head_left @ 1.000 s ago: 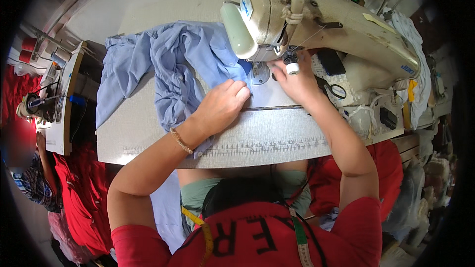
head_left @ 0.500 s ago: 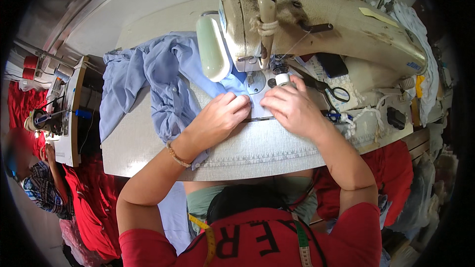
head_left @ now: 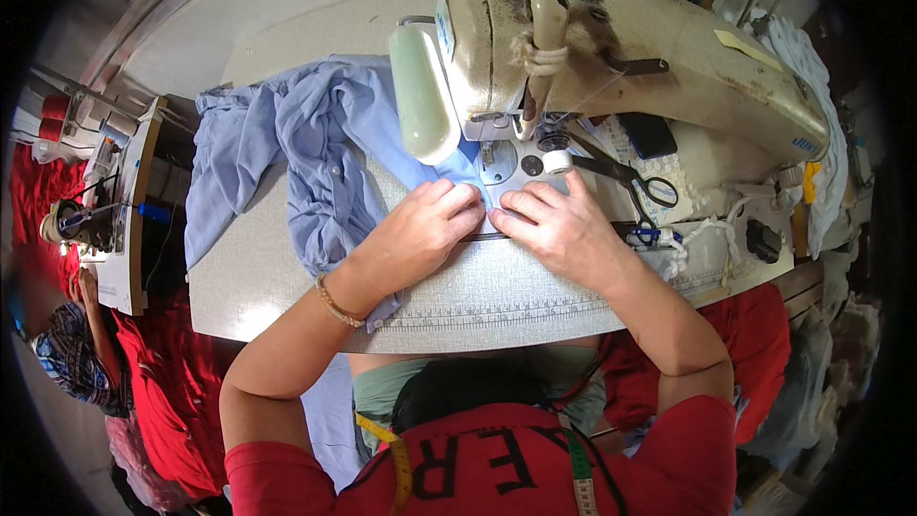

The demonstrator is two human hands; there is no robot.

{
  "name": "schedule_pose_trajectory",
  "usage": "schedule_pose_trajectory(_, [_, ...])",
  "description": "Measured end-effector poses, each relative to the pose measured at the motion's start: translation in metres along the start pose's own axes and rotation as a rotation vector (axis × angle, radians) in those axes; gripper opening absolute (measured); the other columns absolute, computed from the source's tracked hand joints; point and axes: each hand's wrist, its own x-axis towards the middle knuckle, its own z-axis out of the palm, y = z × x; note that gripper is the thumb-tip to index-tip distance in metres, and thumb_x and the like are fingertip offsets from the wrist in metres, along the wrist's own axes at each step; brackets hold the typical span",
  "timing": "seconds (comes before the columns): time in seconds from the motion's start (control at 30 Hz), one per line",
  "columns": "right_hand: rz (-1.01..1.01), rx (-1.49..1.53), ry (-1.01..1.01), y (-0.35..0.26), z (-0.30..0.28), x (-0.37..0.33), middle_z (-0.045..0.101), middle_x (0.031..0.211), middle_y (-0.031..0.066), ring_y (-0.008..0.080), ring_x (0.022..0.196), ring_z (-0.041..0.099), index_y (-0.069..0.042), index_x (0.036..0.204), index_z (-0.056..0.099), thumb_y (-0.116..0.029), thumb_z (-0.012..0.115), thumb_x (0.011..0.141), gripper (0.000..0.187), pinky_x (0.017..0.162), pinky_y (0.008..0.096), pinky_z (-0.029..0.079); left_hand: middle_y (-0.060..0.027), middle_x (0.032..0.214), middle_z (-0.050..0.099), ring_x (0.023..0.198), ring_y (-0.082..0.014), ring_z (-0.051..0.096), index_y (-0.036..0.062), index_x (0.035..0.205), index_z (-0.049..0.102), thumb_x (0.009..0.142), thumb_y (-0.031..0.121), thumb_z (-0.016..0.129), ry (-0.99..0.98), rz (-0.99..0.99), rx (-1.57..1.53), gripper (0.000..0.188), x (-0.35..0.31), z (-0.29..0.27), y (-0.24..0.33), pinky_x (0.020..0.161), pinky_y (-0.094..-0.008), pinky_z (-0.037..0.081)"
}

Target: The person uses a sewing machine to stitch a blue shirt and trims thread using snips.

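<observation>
A light blue shirt (head_left: 330, 148) with buttons lies bunched on the sewing table, one edge running under the presser foot of the sewing machine (head_left: 630, 67). Just in front of the foot, my left hand (head_left: 430, 226) is closed, pinching that edge. My right hand (head_left: 559, 237) has its thumb and fingers bent together at the same edge, a small gap from the left; the cloth between its fingertips is mostly hidden. Beyond its fingers stand a small white spool (head_left: 557, 163) and a dark round disc (head_left: 531, 165).
Black scissors (head_left: 626, 175) and a dark phone (head_left: 648, 136) lie right of the needle area. A pale green lamp (head_left: 420, 100) hangs left of the machine head. A ruler strip (head_left: 497, 313) runs along the table's front. Far left, another person's hand (head_left: 88, 282) is at a second machine.
My right hand has lowered its raised fingers beside the spool and shifted slightly left and nearer me. My left hand keeps its pinch. The whole view has shifted slightly.
</observation>
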Motion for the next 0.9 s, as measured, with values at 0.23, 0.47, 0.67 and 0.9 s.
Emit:
schedule_pose_trajectory(0.23, [0.011, 0.067, -0.019, 0.002, -0.001, 0.002, 0.058, 0.099, -0.0002, 0.0153, 0.102, 0.055, -0.012, 0.098, 0.063, -0.014, 0.054, 0.08, 0.02, 0.103, 0.0501, 0.031, -0.0096, 0.094, 0.059, 0.086, -0.0255, 0.055, 0.0005, 0.09, 0.064, 0.078, 0.006, 0.065, 0.066, -0.132, -0.176, 0.013, 0.003, 0.006, -0.006, 0.079, -0.0336, 0.045])
schedule_pose_trajectory(0.47, [0.009, 0.111, -0.06, 0.002, 0.001, 0.0, 0.059, 0.108, -0.0007, 0.0151, 0.107, 0.055, -0.01, 0.101, 0.062, -0.014, 0.054, 0.08, 0.023, 0.104, 0.0533, 0.03, -0.0101, 0.099, 0.059, 0.097, -0.0289, 0.055, 0.0001, 0.094, 0.063, 0.076, 0.008, 0.066, 0.134, -0.359, -0.252, 0.02, 0.007, 0.017, -0.006, 0.086, -0.0368, 0.043])
schedule_pose_trajectory(0.67, [0.053, 0.127, -0.062, 0.005, 0.003, 0.002, 0.06, 0.111, 0.0023, 0.0165, 0.107, 0.055, -0.01, 0.105, 0.063, -0.013, 0.052, 0.081, 0.026, 0.104, 0.0541, 0.029, -0.0127, 0.113, 0.056, 0.107, -0.0312, 0.049, -0.0004, 0.109, 0.059, 0.076, 0.016, 0.067, 0.148, -0.353, -0.041, 0.038, 0.008, 0.016, -0.011, 0.095, -0.0401, 0.035])
schedule_pose_trajectory(0.9, [0.126, 0.145, -0.063, 0.015, 0.012, 0.007, 0.06, 0.114, 0.0058, 0.0214, 0.105, 0.056, -0.009, 0.109, 0.064, -0.007, 0.05, 0.082, 0.03, 0.105, 0.0541, 0.026, -0.0163, 0.112, 0.055, 0.109, -0.0334, 0.047, -0.0005, 0.109, 0.06, 0.079, 0.018, 0.064, 0.094, -0.406, -0.065, 0.036, 0.02, 0.02, -0.031, 0.096, -0.0407, 0.035])
